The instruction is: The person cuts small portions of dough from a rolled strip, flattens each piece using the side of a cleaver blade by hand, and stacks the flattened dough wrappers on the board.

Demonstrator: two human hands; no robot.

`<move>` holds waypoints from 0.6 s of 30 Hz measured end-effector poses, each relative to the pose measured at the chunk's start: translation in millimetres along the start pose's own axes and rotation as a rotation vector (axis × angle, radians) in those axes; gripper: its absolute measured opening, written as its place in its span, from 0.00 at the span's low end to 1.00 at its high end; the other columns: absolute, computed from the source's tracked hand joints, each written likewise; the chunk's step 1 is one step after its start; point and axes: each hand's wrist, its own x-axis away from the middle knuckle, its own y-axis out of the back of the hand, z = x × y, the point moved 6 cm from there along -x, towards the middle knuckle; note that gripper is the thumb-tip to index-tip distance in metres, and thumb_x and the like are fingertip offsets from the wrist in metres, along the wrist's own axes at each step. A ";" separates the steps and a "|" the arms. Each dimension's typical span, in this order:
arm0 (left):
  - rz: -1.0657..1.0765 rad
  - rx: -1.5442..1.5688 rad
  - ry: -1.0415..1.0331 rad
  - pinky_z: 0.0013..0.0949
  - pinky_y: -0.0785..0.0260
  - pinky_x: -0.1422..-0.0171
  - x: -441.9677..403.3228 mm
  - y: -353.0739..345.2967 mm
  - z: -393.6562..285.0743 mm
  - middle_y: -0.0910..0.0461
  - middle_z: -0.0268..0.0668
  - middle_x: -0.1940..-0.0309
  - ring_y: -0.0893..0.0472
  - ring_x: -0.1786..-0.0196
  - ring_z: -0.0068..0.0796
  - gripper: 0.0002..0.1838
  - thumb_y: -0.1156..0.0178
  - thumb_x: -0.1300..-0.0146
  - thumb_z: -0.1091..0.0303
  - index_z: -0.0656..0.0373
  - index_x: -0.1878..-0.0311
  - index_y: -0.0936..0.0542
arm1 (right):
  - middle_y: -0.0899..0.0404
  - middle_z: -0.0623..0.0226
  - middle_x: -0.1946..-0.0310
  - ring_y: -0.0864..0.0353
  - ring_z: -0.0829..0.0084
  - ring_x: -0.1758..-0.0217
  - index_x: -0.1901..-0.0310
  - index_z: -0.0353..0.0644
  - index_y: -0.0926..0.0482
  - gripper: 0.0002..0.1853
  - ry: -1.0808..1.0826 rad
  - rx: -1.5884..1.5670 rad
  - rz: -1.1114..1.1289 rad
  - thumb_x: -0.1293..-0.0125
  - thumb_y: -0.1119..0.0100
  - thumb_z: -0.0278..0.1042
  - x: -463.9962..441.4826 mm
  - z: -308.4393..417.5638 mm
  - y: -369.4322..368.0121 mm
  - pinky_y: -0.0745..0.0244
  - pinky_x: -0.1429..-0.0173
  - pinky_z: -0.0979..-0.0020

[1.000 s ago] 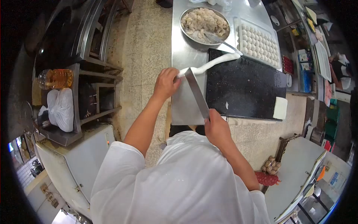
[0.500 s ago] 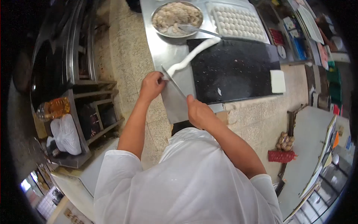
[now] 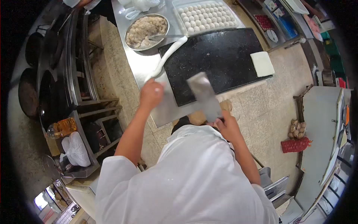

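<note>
A long white dough rope (image 3: 166,56) curves down the left side of the black board (image 3: 220,56) onto the steel table. At its near end is my left hand (image 3: 151,95), fingers curled closed around the dough and partly blurred. A small white spot shows on that hand. My right hand (image 3: 227,127) grips a cleaver (image 3: 205,95), its wide blade blurred and raised by the board's near edge, apart from the dough. Behind the rope, a metal bowl (image 3: 127,42) contains a pale chunky filling (image 3: 147,30) with a metal utensil (image 3: 167,36) in it.
A tray (image 3: 182,31) of round white dough pieces stands behind the board. A folded white cloth (image 3: 262,63) lies on its right corner. Plastic bags (image 3: 143,4) sit at the back. On the left are a stove with woks (image 3: 29,91) and an oil bottle (image 3: 62,128).
My right hand has drawn the cleaver away from the dough, right and toward my body, turning its blade flat to view. My left hand stays by the dough's near end. The view has shifted.
</note>
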 end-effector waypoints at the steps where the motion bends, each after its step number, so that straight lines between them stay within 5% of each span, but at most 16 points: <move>1: 0.106 0.013 -0.083 0.49 0.27 0.44 -6.7 -19.6 -20.3 0.16 0.46 0.59 0.19 0.50 0.49 0.14 0.36 0.31 0.56 0.57 0.65 0.13 | 0.16 0.45 0.59 0.14 0.47 0.53 0.50 0.34 0.25 0.11 0.011 -0.004 -0.002 0.31 0.41 0.27 8.1 -4.5 7.2 0.21 0.49 0.55; 3: 0.065 -0.322 -0.424 0.59 0.40 0.24 -12.6 -66.4 -72.4 0.23 0.45 0.34 0.29 0.28 0.52 0.22 0.39 0.30 0.47 0.46 0.39 0.16 | 0.15 0.50 0.60 0.12 0.59 0.56 0.47 0.34 0.25 0.12 -0.249 -0.300 -0.142 0.29 0.42 0.27 27.8 -30.7 25.2 0.21 0.52 0.62; 4: 0.066 -0.325 -0.432 0.59 0.40 0.24 -16.7 -79.9 -87.1 0.23 0.45 0.34 0.29 0.28 0.52 0.22 0.39 0.30 0.47 0.46 0.39 0.16 | 0.15 0.50 0.60 0.12 0.59 0.56 0.47 0.34 0.25 0.12 -0.248 -0.306 -0.149 0.29 0.42 0.27 35.0 -41.7 30.4 0.21 0.52 0.62; 6: 0.124 -0.366 -0.472 0.69 0.62 0.17 -25.2 -106.5 -113.5 0.43 0.43 0.19 0.48 0.16 0.54 0.35 0.46 0.28 0.37 0.39 0.22 0.31 | 0.16 0.56 0.63 0.15 0.70 0.62 0.48 0.34 0.25 0.11 -0.256 -0.230 -0.262 0.29 0.41 0.26 45.3 -68.8 47.4 0.23 0.56 0.67; 11: 0.235 -0.346 -0.537 0.70 0.67 0.16 -74.9 -140.5 -146.4 0.50 0.42 0.15 0.53 0.15 0.54 0.40 0.54 0.28 0.30 0.37 0.19 0.37 | 0.19 0.67 0.68 0.23 0.77 0.72 0.51 0.37 0.26 0.09 -0.302 -0.271 -0.328 0.30 0.40 0.26 54.7 -73.3 70.1 0.27 0.65 0.72; 15: 0.180 -0.326 -0.351 0.61 0.67 0.13 -85.0 -134.8 -139.8 0.49 0.41 0.15 0.51 0.14 0.50 0.38 0.56 0.25 0.32 0.39 0.18 0.39 | 0.24 0.72 0.71 0.29 0.82 0.78 0.49 0.39 0.27 0.09 -0.332 -0.392 -0.295 0.28 0.41 0.26 42.1 -72.0 65.1 0.32 0.75 0.74; 17: 0.252 0.196 -0.228 0.56 0.67 0.12 -95.2 -140.8 -115.2 0.45 0.40 0.17 0.49 0.15 0.44 0.34 0.58 0.21 0.41 0.44 0.18 0.39 | 0.25 0.73 0.72 0.31 0.83 0.79 0.49 0.40 0.27 0.09 -0.295 -0.401 -0.297 0.27 0.41 0.26 39.5 -70.4 66.6 0.34 0.77 0.74; 18: 0.127 0.667 -0.193 0.52 0.57 0.13 -92.2 -129.3 -101.1 0.31 0.42 0.24 0.38 0.19 0.41 0.31 0.48 0.21 0.56 0.50 0.19 0.38 | 0.25 0.73 0.71 0.31 0.83 0.80 0.49 0.40 0.27 0.09 -0.284 -0.424 -0.299 0.27 0.41 0.26 38.9 -68.8 67.0 0.34 0.77 0.74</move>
